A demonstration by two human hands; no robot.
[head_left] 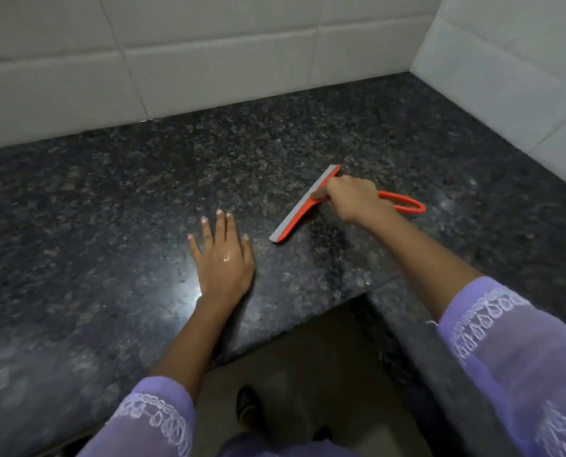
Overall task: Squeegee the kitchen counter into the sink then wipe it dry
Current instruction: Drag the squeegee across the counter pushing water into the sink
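Looking down from the head camera, we grip the orange squeegee [303, 207] in our right hand [352, 197], fingers curled round its handle near the blade, which rests on the dark granite counter [126, 179] in the corner by the white tiled wall [209, 61]. Our left hand [222, 255] lies flat and released on the counter just beside the blade, its back wet. No sink or cloth shows here. We judge the squeegeeing is under way, and the drying wipe is not yet begun.
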